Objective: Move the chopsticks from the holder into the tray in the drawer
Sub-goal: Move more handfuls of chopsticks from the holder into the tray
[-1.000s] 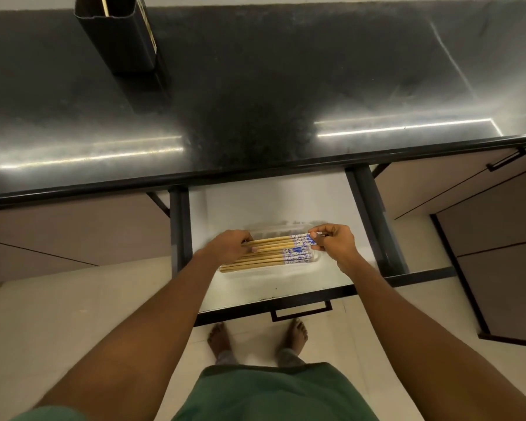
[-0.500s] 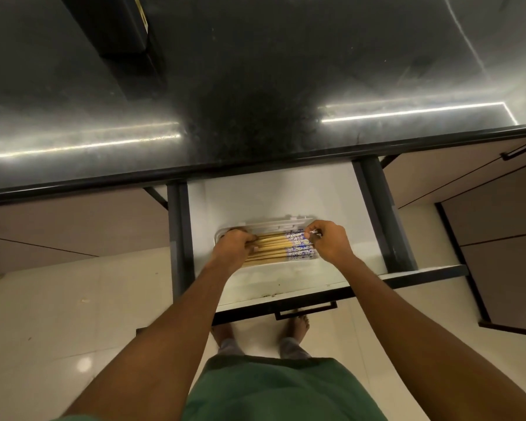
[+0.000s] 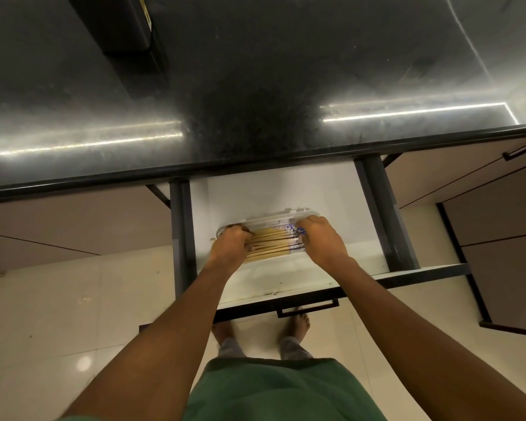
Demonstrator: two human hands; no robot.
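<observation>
Only the lower part of the dark holder (image 3: 116, 25) shows, at the far left of the black surface (image 3: 271, 71); its top is cut off by the frame edge, so what it contains cannot be seen. Below the surface's front edge the drawer (image 3: 271, 192) stands pulled out, white inside, and a pale tray (image 3: 289, 214) lies across its floor. The tray's far rim is plain to see, but its near wall and both ends are mostly covered by the hands. The chopsticks (image 3: 271, 243) lie in the tray as a flat bundle, side by side, running left to right. Their wooden shafts show between the hands, and a little of their blue-and-white patterned ends shows just beside the right hand; their number is hard to count. The left hand (image 3: 230, 247) sits on the plain ends with its fingers (image 3: 245, 237) curled down and clamped on the chopsticks, the tips hidden beneath the knuckles. The right hand (image 3: 324, 240) covers the patterned ends, its fingers (image 3: 304, 223) bent down around them in a grip, fingertips likewise out of sight. A black handle (image 3: 307, 308) runs along the drawer's front, above bare feet (image 3: 298, 325) on the pale tiled floor (image 3: 58, 314); one foot is largely hidden under the drawer front. A green garment (image 3: 271, 390) is cut off at the bottom edge.
</observation>
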